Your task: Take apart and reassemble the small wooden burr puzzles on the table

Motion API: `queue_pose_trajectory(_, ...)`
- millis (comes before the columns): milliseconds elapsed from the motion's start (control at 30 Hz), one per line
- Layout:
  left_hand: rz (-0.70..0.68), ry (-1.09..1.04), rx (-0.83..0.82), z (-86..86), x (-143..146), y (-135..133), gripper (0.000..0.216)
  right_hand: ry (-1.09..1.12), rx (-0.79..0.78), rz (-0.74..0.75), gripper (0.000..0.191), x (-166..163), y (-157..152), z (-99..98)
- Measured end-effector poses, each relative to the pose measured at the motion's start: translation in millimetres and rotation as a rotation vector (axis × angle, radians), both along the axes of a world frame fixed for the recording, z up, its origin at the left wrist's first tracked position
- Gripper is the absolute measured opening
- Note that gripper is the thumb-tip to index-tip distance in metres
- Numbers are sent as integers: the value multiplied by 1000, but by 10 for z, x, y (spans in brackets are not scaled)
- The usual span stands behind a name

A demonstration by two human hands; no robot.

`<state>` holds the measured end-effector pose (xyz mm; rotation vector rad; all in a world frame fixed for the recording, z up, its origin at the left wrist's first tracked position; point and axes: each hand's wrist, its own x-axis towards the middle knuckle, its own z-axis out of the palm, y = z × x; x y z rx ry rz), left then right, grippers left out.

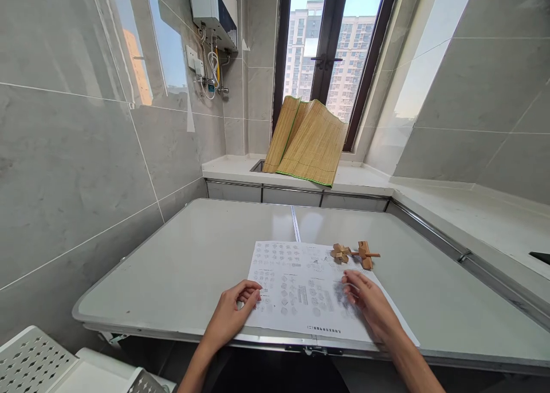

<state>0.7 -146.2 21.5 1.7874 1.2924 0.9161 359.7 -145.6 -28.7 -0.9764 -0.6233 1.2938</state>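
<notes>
The one camera sits on the person's head and looks forward and down across the bench [189, 267], so the left hand [232, 313] and the right hand [370, 302] show up close at the bottom, the window [326, 49] is farther off at the top, and a gray wall [77, 169] stands on each side.

Room: apt. kitchen, prob.; walls [77, 169] tiled
Window [327, 61]: high-rise bldgs. [354, 52] seen thru it
Water htr. [212, 6]: wall-mtd. L of window
Counter [365, 178]: fitted below window
</notes>
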Motion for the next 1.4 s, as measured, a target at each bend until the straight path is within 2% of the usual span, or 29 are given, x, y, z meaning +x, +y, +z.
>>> queue_pose_trajectory(133, 2, -13, 3, -2, 2, 0, 34, 148, 15, -40, 11, 330, 423, 42)
queue_pose_trajectory(300, 3, -3, -5, 9, 10, -1, 36, 169, 54, -73, 15, 480, 732, 29)
queue_pose_trajectory(467, -6, -4, -12, 24, -7, -8, 36, 35, 101, -183, 25, 434, 791, 31)
queue_pose_trajectory(600, -13, 30, -10, 36, 38, 26, 36, -179, 133, -229, 33, 196, 691, 26)
queue_pose_trajectory(733, -53, 37, 97, 120, 289, 187, 32, -425, 169, -71, 40, -197, 634, 47)
queue_pose_trajectory(867, -147, -6, 195, 192, 667, 554, 30, -594, 229, 126, 46, -515, 701, 104)
queue_pose_trajectory(933, -146, -79, 176, 172, 820, 785, 39, -649, 255, 192, 48, -610, 742, 121)
queue_pose_trajectory(1000, -116, -155, 119, 116, 917, 996, 61, -685, 276, 239, 50, -666, 765, 122)
queue_pose_trajectory(1067, -123, -180, 90, 46, 956, 1151, 78, -704, 297, 271, 51, -695, 766, 114)
queue_pose_trajectory(1133, -172, -211, 64, -14, 951, 1236, 84, -715, 319, 293, 51, -710, 750, 106)
queue_pose_trajectory(1267, -286, -261, -2, -63, 897, 1255, 71, -752, 364, 309, 48, -735, 709, 108)
queue_pose_trajectory(1400, -316, -275, -11, -49, 861, 1228, 66, -802, 411, 273, 46, -751, 688, 124)
